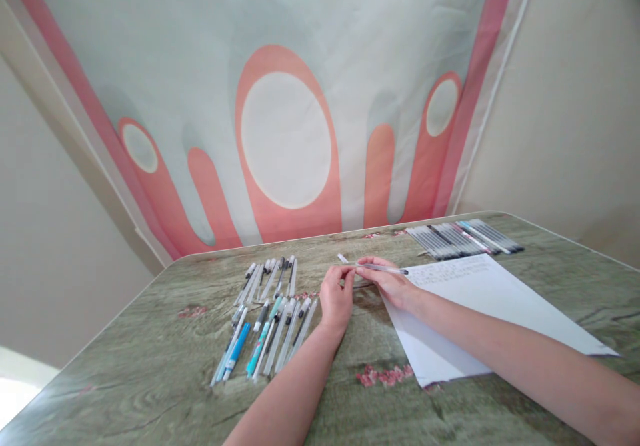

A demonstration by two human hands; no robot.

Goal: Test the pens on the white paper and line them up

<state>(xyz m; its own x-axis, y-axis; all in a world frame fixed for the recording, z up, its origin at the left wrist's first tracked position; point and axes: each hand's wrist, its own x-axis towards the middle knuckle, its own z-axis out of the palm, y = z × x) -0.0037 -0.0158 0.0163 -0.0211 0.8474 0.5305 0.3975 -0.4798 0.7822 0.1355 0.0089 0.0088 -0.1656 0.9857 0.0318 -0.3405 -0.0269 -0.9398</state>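
Note:
My right hand is closed around a slim clear pen with a dark end pointing right, above the top left corner of the paper. Close beside it, my left hand has thumb and finger pinched together near the pen's left end. A thin pale line shows at those fingertips, too small to make out. Just behind the hands, a small white piece like a pen cap shows. The white sheet of paper has rows of faint writing near its top and lies partly under my right forearm.
Left of my hands, several capped pens form a back row, with more pens and blue markers in front. Several slim pens or refills lie side by side at the back right of the wood-patterned table. A patterned hanging stands behind.

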